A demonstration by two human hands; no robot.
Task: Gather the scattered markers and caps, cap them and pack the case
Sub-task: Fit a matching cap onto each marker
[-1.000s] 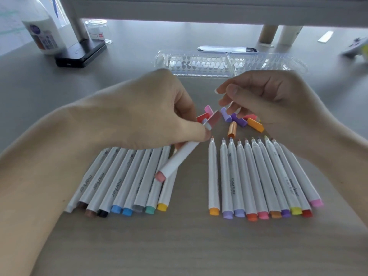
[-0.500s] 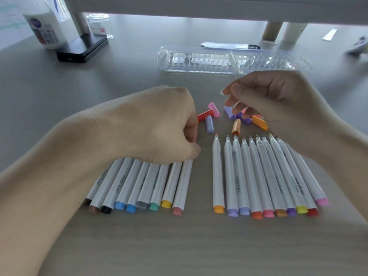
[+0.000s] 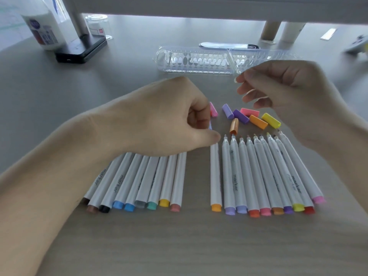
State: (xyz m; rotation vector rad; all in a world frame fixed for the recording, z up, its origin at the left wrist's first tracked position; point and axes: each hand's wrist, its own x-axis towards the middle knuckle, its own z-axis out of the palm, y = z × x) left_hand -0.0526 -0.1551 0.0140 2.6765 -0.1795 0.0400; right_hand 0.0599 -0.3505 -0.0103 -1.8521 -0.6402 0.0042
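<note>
Two rows of white markers lie on the table. The left row (image 3: 139, 180) has its upper ends hidden under my left hand (image 3: 169, 120). The right row (image 3: 264, 176) is uncapped, tips pointing away. My left hand's curled fingers and thumb pinch the upper end of the orange-ended marker (image 3: 216, 176), which lies flat at the right row's left edge. Several loose caps (image 3: 249, 116) lie just beyond the tips, with a pink cap (image 3: 213, 109) by my left fingers. Above the caps hovers my right hand (image 3: 278, 92), fingers loosely curled and holding nothing. The clear case (image 3: 199, 60) lies open at the back.
A white bottle (image 3: 43, 30), a black device (image 3: 81, 53) and a glass jar (image 3: 99, 26) stand at the back left. A dark-tipped tool (image 3: 229, 45) lies behind the case. Shelf legs (image 3: 270, 30) stand at the back right.
My left hand laid the salmon-ended marker at the right end of the left row, then moved right to the orange-ended marker. My right hand lifted off the caps.
</note>
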